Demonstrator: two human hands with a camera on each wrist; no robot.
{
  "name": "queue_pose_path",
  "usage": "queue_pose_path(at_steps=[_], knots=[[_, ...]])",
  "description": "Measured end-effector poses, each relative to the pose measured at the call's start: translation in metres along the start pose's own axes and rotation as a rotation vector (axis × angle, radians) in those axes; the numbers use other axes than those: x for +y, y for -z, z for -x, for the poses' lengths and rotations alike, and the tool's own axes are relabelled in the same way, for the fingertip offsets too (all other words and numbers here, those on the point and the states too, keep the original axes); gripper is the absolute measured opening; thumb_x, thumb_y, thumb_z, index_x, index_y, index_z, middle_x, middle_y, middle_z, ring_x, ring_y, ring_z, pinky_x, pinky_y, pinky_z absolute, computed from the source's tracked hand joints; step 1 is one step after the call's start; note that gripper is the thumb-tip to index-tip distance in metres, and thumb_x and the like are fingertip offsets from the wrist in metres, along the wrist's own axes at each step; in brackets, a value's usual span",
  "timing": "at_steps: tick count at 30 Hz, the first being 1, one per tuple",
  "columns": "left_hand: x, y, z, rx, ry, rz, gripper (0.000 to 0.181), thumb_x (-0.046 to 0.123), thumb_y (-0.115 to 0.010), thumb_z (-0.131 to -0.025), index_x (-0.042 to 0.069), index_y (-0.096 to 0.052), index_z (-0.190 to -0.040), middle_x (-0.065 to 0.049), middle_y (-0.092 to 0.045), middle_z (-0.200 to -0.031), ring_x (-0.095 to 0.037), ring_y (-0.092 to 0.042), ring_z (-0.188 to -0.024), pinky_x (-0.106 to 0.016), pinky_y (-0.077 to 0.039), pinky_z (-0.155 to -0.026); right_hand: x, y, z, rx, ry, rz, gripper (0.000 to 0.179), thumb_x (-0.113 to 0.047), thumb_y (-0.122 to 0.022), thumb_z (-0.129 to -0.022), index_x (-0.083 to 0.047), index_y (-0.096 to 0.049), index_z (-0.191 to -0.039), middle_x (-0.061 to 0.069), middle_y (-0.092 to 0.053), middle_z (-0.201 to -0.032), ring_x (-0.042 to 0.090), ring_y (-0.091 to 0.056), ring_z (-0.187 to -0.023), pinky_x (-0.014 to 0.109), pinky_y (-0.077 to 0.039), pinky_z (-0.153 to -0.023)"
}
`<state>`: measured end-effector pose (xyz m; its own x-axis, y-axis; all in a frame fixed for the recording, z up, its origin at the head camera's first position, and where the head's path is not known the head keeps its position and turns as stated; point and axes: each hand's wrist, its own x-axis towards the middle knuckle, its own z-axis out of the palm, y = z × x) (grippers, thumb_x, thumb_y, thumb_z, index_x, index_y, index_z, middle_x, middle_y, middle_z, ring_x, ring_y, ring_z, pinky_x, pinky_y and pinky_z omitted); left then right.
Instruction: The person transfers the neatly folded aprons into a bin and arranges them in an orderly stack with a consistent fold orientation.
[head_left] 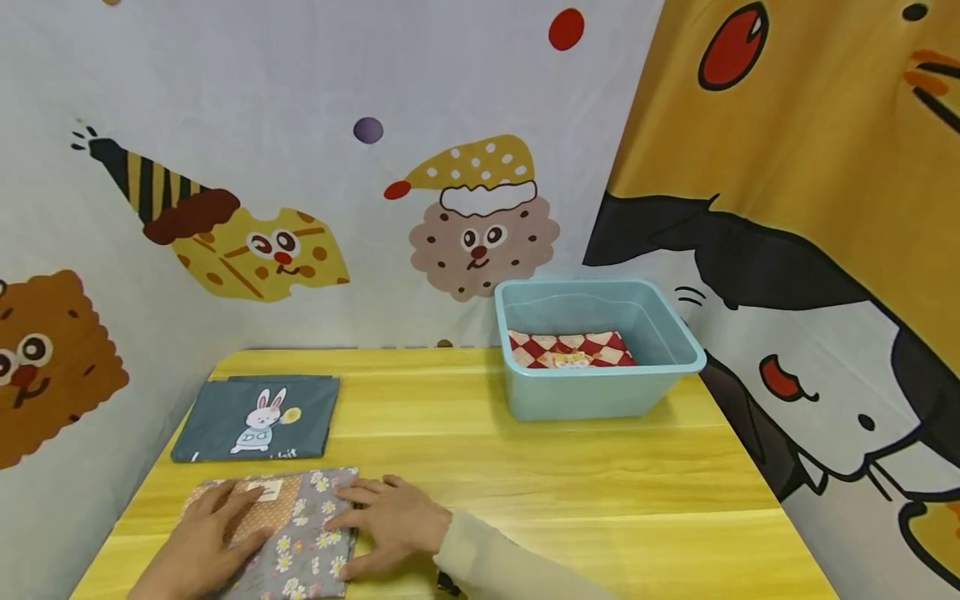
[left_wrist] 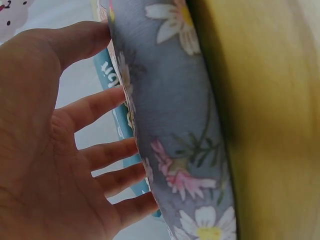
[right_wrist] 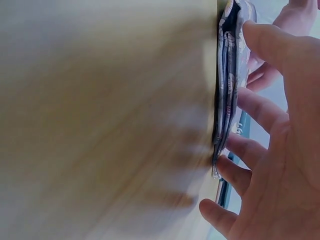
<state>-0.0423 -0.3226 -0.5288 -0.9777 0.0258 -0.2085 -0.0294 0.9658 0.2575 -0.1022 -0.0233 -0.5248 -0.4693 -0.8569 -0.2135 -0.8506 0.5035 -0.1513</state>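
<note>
A folded grey cloth with white daisies and an orange dotted panel [head_left: 300,533] lies flat at the table's front left. On its left part rests my left hand [head_left: 206,533], fingers spread across the dotted panel near a small white label [head_left: 266,490]. From the other side my right hand [head_left: 393,521] touches the daisy-printed right edge with spread fingertips. Seen from the left wrist, the left fingertips [left_wrist: 127,145] meet the top of the cloth [left_wrist: 165,100]. In the right wrist view, the stacked layers of the folded cloth [right_wrist: 230,85] show beside the right hand [right_wrist: 280,125].
Behind the daisy cloth lies a folded dark teal cloth with a white rabbit [head_left: 258,425]. A light blue plastic basin [head_left: 585,396] stands at the back right of the yellow wooden table [head_left: 570,500], holding a red-and-cream checked cloth [head_left: 600,348]. Printed curtains hang behind.
</note>
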Motion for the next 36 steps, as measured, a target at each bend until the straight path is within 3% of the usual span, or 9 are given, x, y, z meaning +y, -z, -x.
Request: queue_pose_path(at_steps=[10, 22, 36], knots=[[0.017, -0.004, 0.003, 0.094, -0.082, 0.004, 0.076, 0.064, -0.069, -0.087, 0.007, -0.064, -0.138, -0.038, -0.049, -0.142, -0.064, -0.041, -0.131, -0.077, -0.041, -0.096, 0.014, 0.002, 0.017, -0.006, 0.017, -0.098, 0.063, -0.075, -0.050, -0.094, -0.054, -0.038, -0.153, -0.018, -0.020, -0.170, 0.009, -0.021, -0.158, 0.046, -0.031, -0.125], [0.045, -0.008, -0.001, 0.201, -0.199, -0.003, 0.064, 0.056, -0.076, -0.086, 0.012, -0.068, -0.132, -0.027, -0.058, -0.137, -0.055, -0.051, -0.128, -0.072, -0.044, -0.097, 0.038, -0.004, 0.039, 0.072, 0.047, -0.141, 0.057, -0.067, -0.054, -0.097, -0.045, -0.049, -0.150, -0.010, -0.029, -0.169, 0.014, -0.030, -0.156, 0.052, -0.035, -0.121], [0.074, -0.012, -0.007, 0.178, -0.221, -0.012, 0.065, 0.055, -0.073, -0.089, 0.013, -0.065, -0.137, -0.025, -0.055, -0.141, -0.054, -0.048, -0.132, -0.069, -0.045, -0.102, 0.062, -0.012, 0.062, 0.094, 0.035, -0.205, 0.052, -0.062, -0.054, -0.099, -0.044, -0.053, -0.147, -0.009, -0.032, -0.168, 0.018, -0.032, -0.155, 0.061, -0.032, -0.121]])
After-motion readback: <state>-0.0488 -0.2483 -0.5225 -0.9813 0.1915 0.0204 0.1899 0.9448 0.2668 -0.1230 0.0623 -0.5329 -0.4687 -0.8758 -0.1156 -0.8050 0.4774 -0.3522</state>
